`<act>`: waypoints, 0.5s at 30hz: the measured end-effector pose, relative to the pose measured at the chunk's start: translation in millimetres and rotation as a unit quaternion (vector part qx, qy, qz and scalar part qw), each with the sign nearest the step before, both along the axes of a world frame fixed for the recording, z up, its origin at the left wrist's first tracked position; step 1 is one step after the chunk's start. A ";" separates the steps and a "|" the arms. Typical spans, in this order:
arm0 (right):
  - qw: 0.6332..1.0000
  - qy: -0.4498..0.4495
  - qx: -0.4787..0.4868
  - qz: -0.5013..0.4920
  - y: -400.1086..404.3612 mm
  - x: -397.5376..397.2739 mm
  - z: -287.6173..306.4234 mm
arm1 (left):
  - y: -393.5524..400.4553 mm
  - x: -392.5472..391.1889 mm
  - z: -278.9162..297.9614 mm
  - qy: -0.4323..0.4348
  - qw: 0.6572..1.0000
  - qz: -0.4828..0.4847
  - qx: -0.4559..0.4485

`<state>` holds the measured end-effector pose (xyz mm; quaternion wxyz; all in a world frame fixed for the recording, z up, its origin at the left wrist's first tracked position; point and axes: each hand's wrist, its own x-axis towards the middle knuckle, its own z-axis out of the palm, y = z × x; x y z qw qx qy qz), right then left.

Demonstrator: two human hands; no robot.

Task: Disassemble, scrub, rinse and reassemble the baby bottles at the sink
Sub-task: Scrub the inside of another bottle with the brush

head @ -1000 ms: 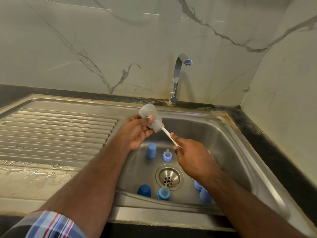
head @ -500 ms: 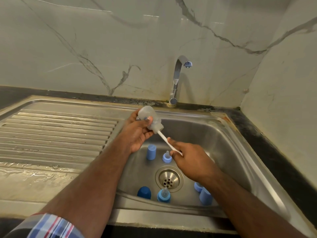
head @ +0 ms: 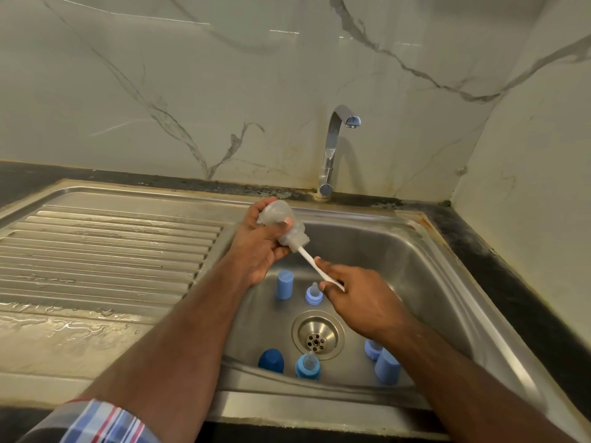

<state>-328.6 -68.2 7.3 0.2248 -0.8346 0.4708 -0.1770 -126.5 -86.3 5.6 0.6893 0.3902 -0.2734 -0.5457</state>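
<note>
My left hand (head: 260, 243) grips a clear baby bottle (head: 283, 223) over the left rim of the sink basin, its mouth pointing down and to the right. A white brush handle (head: 315, 265) sticks out of that mouth, and my right hand (head: 358, 297) holds its lower end. The brush head is hidden inside the bottle. On the basin floor stand a light blue cap (head: 284, 284), a blue collar with teat (head: 313, 294), a dark blue cap (head: 271, 361) and another collar with teat (head: 307, 366). Two more light blue parts (head: 385, 366) sit partly under my right forearm.
The drain (head: 317, 335) lies in the middle of the steel sink (head: 447, 282). A chrome tap (head: 332, 148) stands behind the basin with no water running. A wet ribbed draining board (head: 102, 251) stretches to the left. Marble walls close off the back and right.
The bottle and my left hand have risen slightly toward the back rim. My right hand has followed up and left with the brush handle.
</note>
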 end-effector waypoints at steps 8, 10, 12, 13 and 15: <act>0.999 0.007 -0.029 -0.036 1.2 -0.6 -1.4 | 0.7 5.9 -0.4 0.009 1.000 0.004 -0.006; 0.999 0.018 -0.021 -0.018 3.9 3.7 -2.2 | 1.0 4.5 -0.4 0.002 1.000 -0.001 -0.008; 0.999 -0.022 0.037 0.003 3.9 0.8 -0.3 | 1.1 6.1 -0.9 0.003 1.000 0.008 -0.007; 0.997 -0.042 0.065 0.009 2.8 -2.6 0.8 | 0.8 7.4 -0.9 0.010 1.000 0.010 -0.006; 0.994 -0.070 0.090 0.004 -0.2 -9.3 0.0 | 0.5 9.5 -1.2 0.024 1.000 0.010 -0.007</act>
